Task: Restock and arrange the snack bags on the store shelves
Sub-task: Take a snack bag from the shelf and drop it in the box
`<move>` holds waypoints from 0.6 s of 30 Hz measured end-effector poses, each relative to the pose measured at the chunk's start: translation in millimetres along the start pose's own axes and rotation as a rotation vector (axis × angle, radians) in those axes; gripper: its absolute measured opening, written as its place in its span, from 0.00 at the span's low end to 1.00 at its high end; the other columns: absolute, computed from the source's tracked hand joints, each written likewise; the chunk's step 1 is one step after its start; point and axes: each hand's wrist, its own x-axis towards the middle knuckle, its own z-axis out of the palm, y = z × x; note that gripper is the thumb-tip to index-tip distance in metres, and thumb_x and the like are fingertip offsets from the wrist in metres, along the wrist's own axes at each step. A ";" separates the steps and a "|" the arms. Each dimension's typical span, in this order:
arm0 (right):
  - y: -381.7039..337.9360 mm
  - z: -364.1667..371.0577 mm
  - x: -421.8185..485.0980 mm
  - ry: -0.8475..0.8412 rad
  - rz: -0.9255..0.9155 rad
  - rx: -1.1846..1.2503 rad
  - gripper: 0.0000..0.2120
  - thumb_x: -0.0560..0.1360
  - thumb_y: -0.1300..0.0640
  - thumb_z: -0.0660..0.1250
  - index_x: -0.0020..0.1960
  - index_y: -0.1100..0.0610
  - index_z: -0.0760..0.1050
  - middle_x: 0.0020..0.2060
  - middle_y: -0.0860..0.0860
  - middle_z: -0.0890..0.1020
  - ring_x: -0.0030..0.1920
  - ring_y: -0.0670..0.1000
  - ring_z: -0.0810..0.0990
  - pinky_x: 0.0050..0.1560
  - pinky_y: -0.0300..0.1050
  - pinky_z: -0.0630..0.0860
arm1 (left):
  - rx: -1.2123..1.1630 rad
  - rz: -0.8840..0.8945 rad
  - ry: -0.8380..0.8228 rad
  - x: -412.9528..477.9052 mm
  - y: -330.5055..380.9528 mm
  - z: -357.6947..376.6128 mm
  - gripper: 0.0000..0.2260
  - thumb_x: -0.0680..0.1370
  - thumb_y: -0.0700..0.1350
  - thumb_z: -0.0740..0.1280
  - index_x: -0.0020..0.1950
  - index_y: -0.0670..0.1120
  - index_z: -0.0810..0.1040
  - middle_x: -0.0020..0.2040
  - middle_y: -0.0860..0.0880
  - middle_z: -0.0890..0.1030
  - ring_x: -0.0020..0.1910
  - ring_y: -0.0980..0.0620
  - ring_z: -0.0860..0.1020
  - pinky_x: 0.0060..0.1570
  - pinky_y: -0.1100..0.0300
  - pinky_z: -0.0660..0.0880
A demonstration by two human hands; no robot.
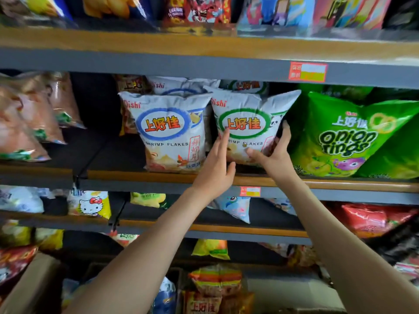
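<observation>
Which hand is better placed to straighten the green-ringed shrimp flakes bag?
Right. The right hand grips the green-ringed bag by its right edge, thumb in front; the left hand only touches its front with straight fingers.

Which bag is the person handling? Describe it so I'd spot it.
Look at the middle wooden-edged shelf, between the white blue-ringed shrimp flakes bag and the green onion rings bag. It is the front white shrimp flakes bag there: green ring and small panda, where its neighbour's ring is blue.
</observation>
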 end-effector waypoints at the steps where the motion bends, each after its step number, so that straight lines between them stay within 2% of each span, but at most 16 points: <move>1: -1.1 3.1 2.6 0.035 0.011 -0.011 0.48 0.73 0.64 0.72 0.77 0.56 0.39 0.67 0.49 0.67 0.64 0.41 0.69 0.57 0.24 0.68 | 0.016 -0.007 -0.022 3.5 -2.0 1.0 0.35 0.80 0.39 0.61 0.78 0.55 0.41 0.79 0.47 0.47 0.77 0.51 0.50 0.71 0.60 0.55; 2: -1.6 5.9 5.3 0.068 0.012 -0.037 0.46 0.74 0.63 0.70 0.77 0.58 0.39 0.67 0.50 0.66 0.65 0.43 0.68 0.55 0.24 0.67 | 0.046 -0.007 -0.051 6.7 -3.0 1.9 0.35 0.80 0.38 0.60 0.78 0.56 0.41 0.79 0.47 0.45 0.77 0.50 0.48 0.70 0.59 0.56; 3: -0.5 8.4 9.2 0.094 0.013 -0.065 0.44 0.75 0.63 0.68 0.77 0.58 0.39 0.70 0.52 0.65 0.67 0.46 0.68 0.57 0.27 0.66 | 0.077 -0.002 -0.077 10.8 -4.0 3.2 0.36 0.80 0.38 0.60 0.78 0.57 0.40 0.79 0.47 0.42 0.77 0.50 0.47 0.70 0.59 0.57; 5: 1.5 13.5 19.0 0.137 0.043 -0.142 0.40 0.77 0.63 0.65 0.78 0.55 0.40 0.73 0.58 0.63 0.68 0.55 0.69 0.59 0.40 0.67 | 0.120 0.002 -0.129 21.0 -5.4 5.8 0.38 0.80 0.36 0.60 0.77 0.58 0.39 0.78 0.48 0.38 0.77 0.48 0.47 0.70 0.56 0.61; 7: 0.5 17.5 28.5 0.165 0.093 -0.253 0.37 0.79 0.61 0.61 0.78 0.51 0.41 0.73 0.62 0.62 0.65 0.62 0.71 0.56 0.47 0.69 | 0.148 -0.025 -0.205 32.6 -6.0 8.0 0.40 0.79 0.34 0.60 0.77 0.59 0.38 0.77 0.46 0.34 0.77 0.45 0.46 0.71 0.53 0.63; 10: -3.9 18.9 39.7 0.159 0.134 -0.368 0.34 0.81 0.59 0.58 0.78 0.49 0.40 0.71 0.64 0.62 0.63 0.65 0.72 0.54 0.50 0.69 | 0.222 -0.081 -0.273 46.6 -3.2 6.3 0.40 0.78 0.34 0.59 0.76 0.60 0.37 0.77 0.45 0.33 0.77 0.41 0.47 0.70 0.48 0.64; 13: -8.4 20.7 37.5 0.173 0.170 -0.386 0.34 0.80 0.59 0.59 0.78 0.50 0.41 0.72 0.63 0.62 0.64 0.65 0.71 0.58 0.51 0.70 | 0.350 -0.107 -0.236 37.7 11.8 -3.1 0.35 0.79 0.37 0.59 0.78 0.53 0.42 0.78 0.43 0.42 0.77 0.43 0.49 0.72 0.48 0.60; 14: -10.3 22.3 32.4 0.195 0.146 -0.386 0.35 0.79 0.59 0.60 0.78 0.52 0.43 0.72 0.64 0.61 0.65 0.65 0.70 0.61 0.54 0.70 | 0.388 -0.051 -0.161 28.3 18.8 -8.1 0.32 0.79 0.37 0.59 0.79 0.48 0.48 0.78 0.41 0.48 0.76 0.42 0.53 0.71 0.48 0.61; 16: -13.9 26.0 17.7 0.251 0.062 -0.411 0.35 0.77 0.61 0.63 0.78 0.57 0.47 0.71 0.64 0.61 0.68 0.65 0.66 0.64 0.56 0.67 | 0.416 0.178 0.013 3.9 27.9 -15.6 0.25 0.75 0.35 0.62 0.73 0.40 0.65 0.74 0.39 0.63 0.71 0.41 0.63 0.68 0.47 0.65; 18: -18.0 30.7 -0.6 0.273 -0.010 -0.504 0.36 0.74 0.64 0.65 0.77 0.61 0.51 0.71 0.64 0.62 0.69 0.65 0.63 0.65 0.56 0.65 | 0.436 0.351 0.136 -22.9 25.1 -19.1 0.22 0.73 0.34 0.62 0.67 0.37 0.71 0.70 0.39 0.68 0.67 0.41 0.67 0.69 0.48 0.64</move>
